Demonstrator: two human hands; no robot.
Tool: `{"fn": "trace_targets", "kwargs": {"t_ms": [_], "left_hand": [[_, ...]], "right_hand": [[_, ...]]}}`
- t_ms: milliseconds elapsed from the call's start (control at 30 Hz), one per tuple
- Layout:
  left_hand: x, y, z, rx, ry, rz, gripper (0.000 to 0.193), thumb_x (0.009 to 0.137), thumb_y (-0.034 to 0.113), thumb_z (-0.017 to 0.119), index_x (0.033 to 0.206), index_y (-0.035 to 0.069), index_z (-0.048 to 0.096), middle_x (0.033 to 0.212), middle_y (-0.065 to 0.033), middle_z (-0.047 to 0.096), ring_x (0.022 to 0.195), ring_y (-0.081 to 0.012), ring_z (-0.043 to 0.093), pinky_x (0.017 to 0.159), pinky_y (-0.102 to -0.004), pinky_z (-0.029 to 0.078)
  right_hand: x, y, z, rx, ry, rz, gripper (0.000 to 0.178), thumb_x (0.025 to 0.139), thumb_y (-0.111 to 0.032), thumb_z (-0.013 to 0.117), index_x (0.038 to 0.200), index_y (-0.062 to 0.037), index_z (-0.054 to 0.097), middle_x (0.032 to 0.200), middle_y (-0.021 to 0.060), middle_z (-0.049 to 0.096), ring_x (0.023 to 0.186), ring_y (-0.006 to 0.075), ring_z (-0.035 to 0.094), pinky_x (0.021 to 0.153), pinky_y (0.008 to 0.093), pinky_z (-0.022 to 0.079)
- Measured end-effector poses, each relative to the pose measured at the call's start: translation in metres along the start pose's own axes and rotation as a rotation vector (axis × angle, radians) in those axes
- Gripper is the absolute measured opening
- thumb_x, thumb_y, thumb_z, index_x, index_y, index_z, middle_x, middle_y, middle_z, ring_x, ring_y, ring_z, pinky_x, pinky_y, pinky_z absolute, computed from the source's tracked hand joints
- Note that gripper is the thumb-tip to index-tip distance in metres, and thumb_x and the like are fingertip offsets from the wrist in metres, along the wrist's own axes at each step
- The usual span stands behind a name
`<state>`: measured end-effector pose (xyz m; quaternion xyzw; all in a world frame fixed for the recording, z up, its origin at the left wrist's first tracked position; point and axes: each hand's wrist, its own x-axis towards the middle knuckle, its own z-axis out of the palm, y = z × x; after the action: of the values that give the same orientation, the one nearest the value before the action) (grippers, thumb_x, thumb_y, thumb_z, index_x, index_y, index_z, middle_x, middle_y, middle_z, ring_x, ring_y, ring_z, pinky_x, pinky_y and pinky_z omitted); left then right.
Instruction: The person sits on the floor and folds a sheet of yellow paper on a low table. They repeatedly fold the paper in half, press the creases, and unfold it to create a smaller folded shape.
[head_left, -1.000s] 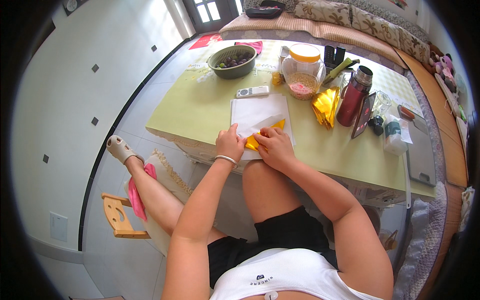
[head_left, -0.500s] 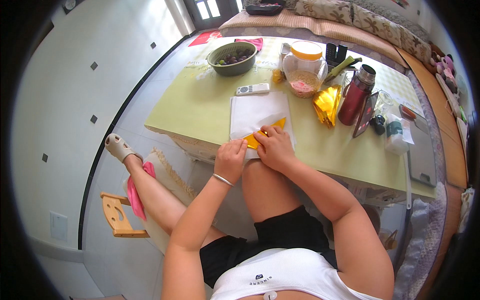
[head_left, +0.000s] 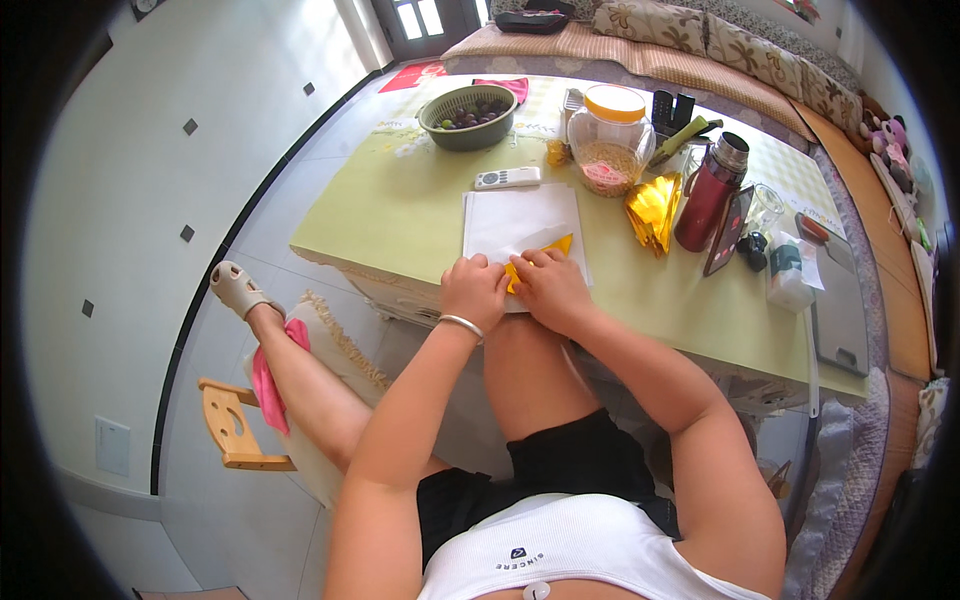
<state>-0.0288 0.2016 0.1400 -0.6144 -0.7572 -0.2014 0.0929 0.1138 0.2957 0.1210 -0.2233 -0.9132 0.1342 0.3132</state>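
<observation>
A small piece of gold foil paper (head_left: 564,243), folded to a pointed shape, lies on white paper sheets (head_left: 515,213) at the table's near edge. My left hand (head_left: 473,293) has its fingers curled, with the fingertips at the left part of the gold piece. From the right, my right hand (head_left: 549,290) is closed over the same piece, its fingers bent and pressing on it. Both hands almost touch, and they hide most of the foil except its upper right tip and a bit between the fingers.
Beyond the sheets lies a white remote (head_left: 507,178). A basket of dark fruit (head_left: 468,130) stands far left. To the right are a lidded jar (head_left: 608,140), a stack of gold foil (head_left: 654,212), a red thermos (head_left: 711,195), a propped phone (head_left: 729,232) and a tissue pack (head_left: 790,275).
My left hand has moved right, closer to my right hand, and now covers more of the gold paper. My right hand has shifted only slightly.
</observation>
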Motion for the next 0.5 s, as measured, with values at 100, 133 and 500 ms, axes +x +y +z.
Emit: {"fn": "trace_targets", "kwargs": {"t_ms": [100,133,500], "left_hand": [[0.01,0.003,0.011,0.041,0.034,-0.087,0.014,0.082,0.027,0.071,0.087,0.015,0.073,0.092,-0.0053,0.063,0.091,-0.0275,0.057,0.082,-0.0438,0.044],[0.012,0.005,0.011,0.064,0.024,-0.107,0.014,0.08,0.028,0.073,0.086,0.015,0.073,0.092,-0.0048,0.063,0.093,-0.0273,0.057,0.084,-0.0439,0.044],[0.039,-0.003,0.026,0.165,0.068,-0.111,0.046,0.072,0.026,0.082,0.112,0.008,0.068,0.104,-0.0104,0.063,0.112,-0.0307,0.052,0.103,-0.0484,0.035]], "right_hand": [[0.013,0.014,-0.015,0.257,-0.071,0.183,0.029,0.087,-0.008,0.057,0.114,-0.0033,0.065,0.119,0.0158,0.061,0.108,0.0357,0.06,0.09,0.0419,0.05],[0.017,0.022,-0.018,0.27,-0.049,0.144,0.029,0.087,-0.006,0.057,0.114,-0.0027,0.065,0.119,0.0163,0.061,0.109,0.0366,0.059,0.091,0.0416,0.049],[0.052,0.064,-0.017,-0.123,-0.109,-0.268,0.057,0.076,-0.001,0.062,0.132,-0.0095,0.057,0.119,0.0097,0.062,0.122,0.0286,0.053,0.112,0.047,0.031]]}}
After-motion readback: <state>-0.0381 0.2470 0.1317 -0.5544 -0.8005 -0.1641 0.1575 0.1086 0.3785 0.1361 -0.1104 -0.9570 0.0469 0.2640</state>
